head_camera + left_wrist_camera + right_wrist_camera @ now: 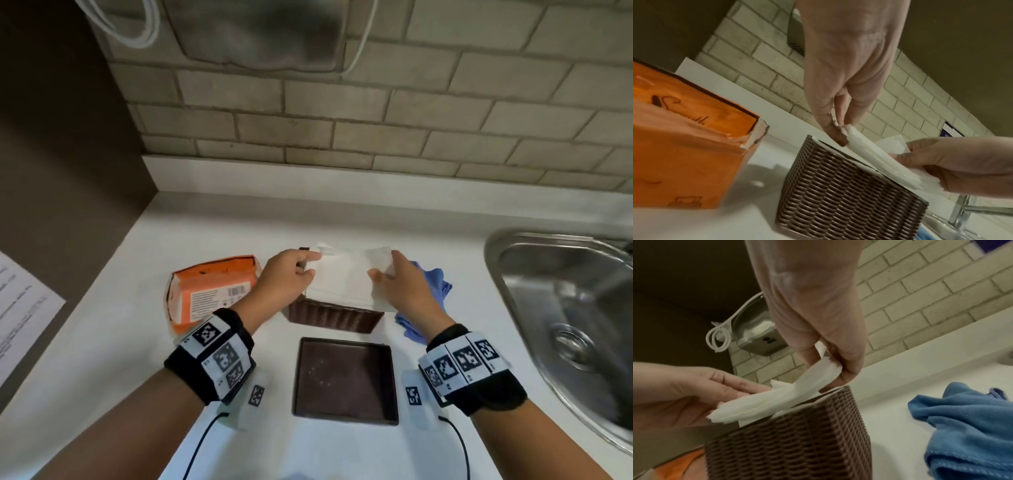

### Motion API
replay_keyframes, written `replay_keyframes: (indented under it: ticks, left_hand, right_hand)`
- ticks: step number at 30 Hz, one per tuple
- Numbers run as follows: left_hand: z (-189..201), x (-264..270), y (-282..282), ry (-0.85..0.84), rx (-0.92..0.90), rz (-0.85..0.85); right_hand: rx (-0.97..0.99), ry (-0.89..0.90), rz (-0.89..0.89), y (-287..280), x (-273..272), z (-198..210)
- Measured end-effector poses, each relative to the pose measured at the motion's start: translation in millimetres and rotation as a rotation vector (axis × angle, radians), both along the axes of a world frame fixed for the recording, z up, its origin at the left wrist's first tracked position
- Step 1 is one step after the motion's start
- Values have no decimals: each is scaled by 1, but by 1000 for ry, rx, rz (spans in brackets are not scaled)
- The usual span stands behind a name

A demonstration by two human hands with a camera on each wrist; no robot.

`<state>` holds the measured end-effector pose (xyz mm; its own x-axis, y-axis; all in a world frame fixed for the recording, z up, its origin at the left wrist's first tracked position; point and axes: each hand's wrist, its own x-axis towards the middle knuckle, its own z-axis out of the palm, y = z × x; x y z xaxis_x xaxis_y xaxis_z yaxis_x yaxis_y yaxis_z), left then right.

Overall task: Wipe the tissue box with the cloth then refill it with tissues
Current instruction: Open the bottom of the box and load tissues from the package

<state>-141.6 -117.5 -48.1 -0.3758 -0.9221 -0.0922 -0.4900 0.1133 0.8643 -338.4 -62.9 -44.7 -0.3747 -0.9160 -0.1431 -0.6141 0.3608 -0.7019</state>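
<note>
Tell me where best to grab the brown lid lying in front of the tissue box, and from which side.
Probably by its raised rim: the lid lies flat on the counter, hollow side up, so a pinch from above over the near edge, thumb inside the wall, should hold. Both hands, left and right, currently hold the tissues.

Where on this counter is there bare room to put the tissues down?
Bare counter runs between the tissue box and the back wall. It is crowded nearer: orange pack left, blue cloth right, lid in front.
</note>
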Motion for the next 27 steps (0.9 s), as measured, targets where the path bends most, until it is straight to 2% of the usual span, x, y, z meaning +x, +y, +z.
replay_keyframes:
  ticks: [7,13,17,19,22,24,27]
  left_hand:
    - [-7,-1,-3,-295,-133,-60]
    - [-9,-6,-1,-434,-162,-93]
    - [-11,-8,5,-542,-375,-123]
    - [-13,-9,5,-495,-443,-178]
    - [-20,-11,1,-471,-383,-347]
    - [-25,-13,-3,-528,-347,-403]
    - [-29,-14,-4,-704,-341,-414]
  right_hand:
    - [50,233,129,-14,5,-15]
    - [70,417,224,-24,8,-13]
    - [82,550,244,-27,9,-17]
    - [70,530,239,-28,8,-17]
    - [71,478,263,-32,4,-15]
    - [81,445,277,-36,2,-14]
    - [61,424,276,-36,1,-17]
